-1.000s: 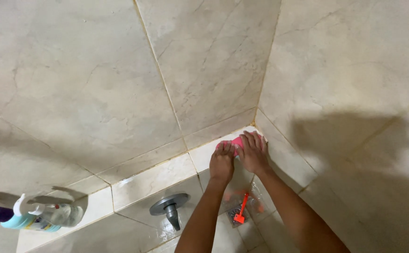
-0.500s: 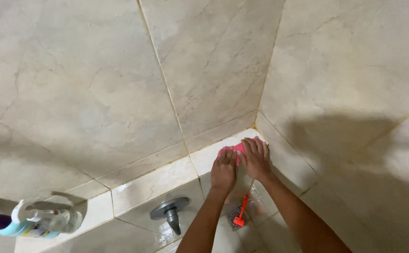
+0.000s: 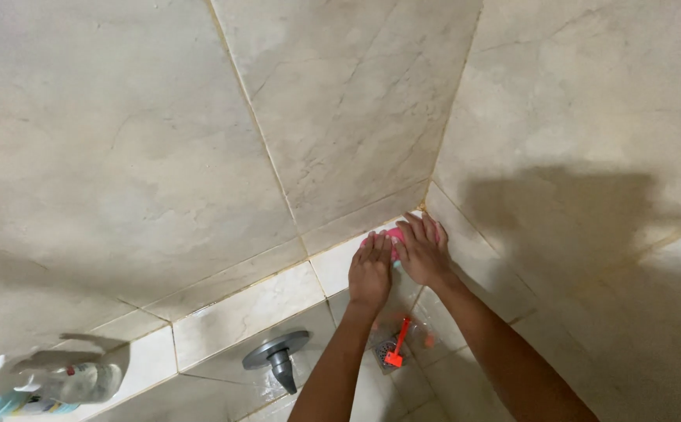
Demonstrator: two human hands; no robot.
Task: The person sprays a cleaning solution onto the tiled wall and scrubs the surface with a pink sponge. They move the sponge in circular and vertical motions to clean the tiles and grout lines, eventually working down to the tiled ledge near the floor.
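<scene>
Pink sponge (image 3: 393, 234) lies pressed flat against the pale tiles in the low corner where the two walls meet, mostly covered by both hands. Left hand (image 3: 370, 270) sits with fingers flat and close together on the sponge's near side, and right hand (image 3: 422, 252) overlaps it on the corner side, fingers spread narrow over the pad; neither grips it, both bear down on it. Compared with a second ago the hands have stayed in the same corner, while the view has tilted slightly, so the scrubbing seems held to this one spot. Below them lie an orange-handled brush (image 3: 395, 347) on the wet floor, a grey metal tap (image 3: 279, 356), and spray bottles (image 3: 51, 383) at the far left.
</scene>
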